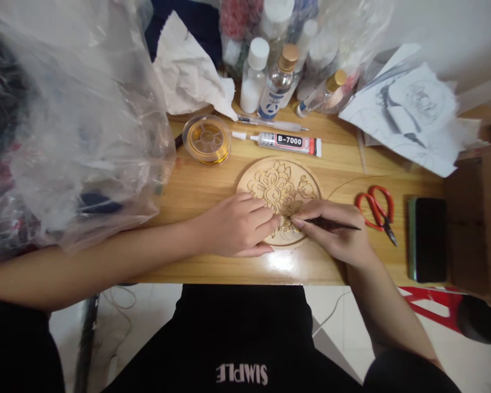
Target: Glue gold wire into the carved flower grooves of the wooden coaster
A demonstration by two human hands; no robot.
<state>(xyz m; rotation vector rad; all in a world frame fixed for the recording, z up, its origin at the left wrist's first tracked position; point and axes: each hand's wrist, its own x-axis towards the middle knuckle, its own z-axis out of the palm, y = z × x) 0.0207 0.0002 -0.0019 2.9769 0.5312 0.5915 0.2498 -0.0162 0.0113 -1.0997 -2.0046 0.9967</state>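
Observation:
A round wooden board (245, 180) lies near the table's front edge, bearing a flower pattern outlined in gold wire. My left hand (245, 225) rests on its left side, fingers bent over the surface and thumb by the near rim, holding it. In my right hand (339, 232), closed in a pinch, are slim dark tweezers (335, 223) whose tips meet the lower right of the pattern. Those tips are partly hidden by my fingers. My left index finger reaches close to them. A thin loose gold wire (343, 184) curves out past the board's right side.
Behind the board are a spool of gold wire (208, 139), a B-7000 glue tube (288, 143), a pen (274, 124) and several bottles (276, 84). Red-handled pliers (377, 210) and a phone (427, 239) lie right. A large plastic bag (85, 120) fills the left.

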